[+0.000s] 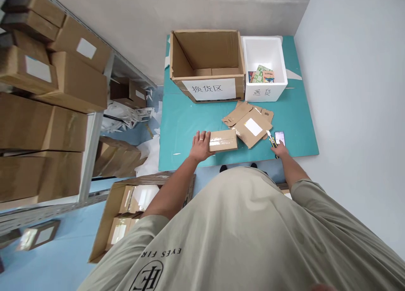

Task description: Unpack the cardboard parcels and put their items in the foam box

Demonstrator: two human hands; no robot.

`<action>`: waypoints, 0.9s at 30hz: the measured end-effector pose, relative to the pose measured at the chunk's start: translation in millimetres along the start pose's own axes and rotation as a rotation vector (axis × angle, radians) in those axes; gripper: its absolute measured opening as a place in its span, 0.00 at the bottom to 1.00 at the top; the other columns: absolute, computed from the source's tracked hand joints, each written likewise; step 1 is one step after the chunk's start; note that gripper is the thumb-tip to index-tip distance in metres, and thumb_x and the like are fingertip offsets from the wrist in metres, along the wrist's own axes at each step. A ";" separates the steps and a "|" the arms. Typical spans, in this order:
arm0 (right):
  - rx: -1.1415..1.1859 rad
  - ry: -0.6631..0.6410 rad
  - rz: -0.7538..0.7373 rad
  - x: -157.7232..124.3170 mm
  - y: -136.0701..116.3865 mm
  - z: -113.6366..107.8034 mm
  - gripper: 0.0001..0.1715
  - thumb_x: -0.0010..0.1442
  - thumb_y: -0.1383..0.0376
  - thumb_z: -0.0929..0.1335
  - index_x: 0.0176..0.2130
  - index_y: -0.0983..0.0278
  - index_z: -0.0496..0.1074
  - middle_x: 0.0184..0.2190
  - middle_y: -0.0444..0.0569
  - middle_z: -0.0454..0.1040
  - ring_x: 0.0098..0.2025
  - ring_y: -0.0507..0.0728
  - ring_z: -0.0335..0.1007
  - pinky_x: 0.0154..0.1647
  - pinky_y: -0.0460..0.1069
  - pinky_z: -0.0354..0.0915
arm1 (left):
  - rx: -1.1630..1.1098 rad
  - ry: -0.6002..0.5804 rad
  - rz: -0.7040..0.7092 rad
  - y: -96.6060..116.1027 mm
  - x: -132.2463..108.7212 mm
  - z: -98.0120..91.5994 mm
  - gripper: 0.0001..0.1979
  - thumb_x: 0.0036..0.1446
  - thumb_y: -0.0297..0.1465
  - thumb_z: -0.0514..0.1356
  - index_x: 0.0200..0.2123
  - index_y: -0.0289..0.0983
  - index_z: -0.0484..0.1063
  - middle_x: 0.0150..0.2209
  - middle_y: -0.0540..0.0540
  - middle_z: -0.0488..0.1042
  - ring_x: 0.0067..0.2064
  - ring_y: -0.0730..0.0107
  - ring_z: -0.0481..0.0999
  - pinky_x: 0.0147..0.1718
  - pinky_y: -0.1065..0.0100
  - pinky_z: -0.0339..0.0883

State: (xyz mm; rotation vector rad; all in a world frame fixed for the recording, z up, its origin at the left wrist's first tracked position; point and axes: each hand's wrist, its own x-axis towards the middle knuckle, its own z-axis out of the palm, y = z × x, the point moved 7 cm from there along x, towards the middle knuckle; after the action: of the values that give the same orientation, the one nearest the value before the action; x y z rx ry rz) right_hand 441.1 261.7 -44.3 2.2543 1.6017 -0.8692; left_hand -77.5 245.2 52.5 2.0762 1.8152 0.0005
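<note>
A small taped cardboard box [223, 141] lies near the front edge of the teal table. My left hand [200, 147] grips its left end, the fingers pointing away from me and the thumb along the near side. At the right, my right hand [280, 149] is closed on a yellow and black box cutter [271, 140], whose tip points up and left. Beside that hand, a phone [280, 136] with a lit screen lies on the table, and a finger reaches over its lower edge. Flattened cardboard boxes [249, 124], one with a white label, lie between the two hands.
At the table's back stand a large open carton [207, 55] and a white foam box [265, 92] holding several small colourful packs [263, 74]. Shelves of cartons [69, 78] rise at the left. An open carton [103, 227] of parcels sits on the floor. A white wall [357, 84] bounds the right.
</note>
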 end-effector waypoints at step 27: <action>-0.497 0.010 -0.704 -139.1 -236.0 -89.2 0.27 0.85 0.48 0.63 0.70 0.55 0.78 0.58 0.59 0.87 0.58 0.68 0.83 0.50 0.52 0.68 | -0.068 -0.008 0.248 8.0 29.0 -8.7 0.67 0.48 0.49 0.80 0.85 0.40 0.57 0.78 0.28 0.66 0.79 0.27 0.64 0.81 0.36 0.54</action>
State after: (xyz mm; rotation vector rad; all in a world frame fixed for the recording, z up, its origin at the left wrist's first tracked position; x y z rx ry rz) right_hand 222.6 286.7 141.8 1.3662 2.3413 -0.4933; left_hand -67.2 274.6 55.7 2.2342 1.5194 0.1187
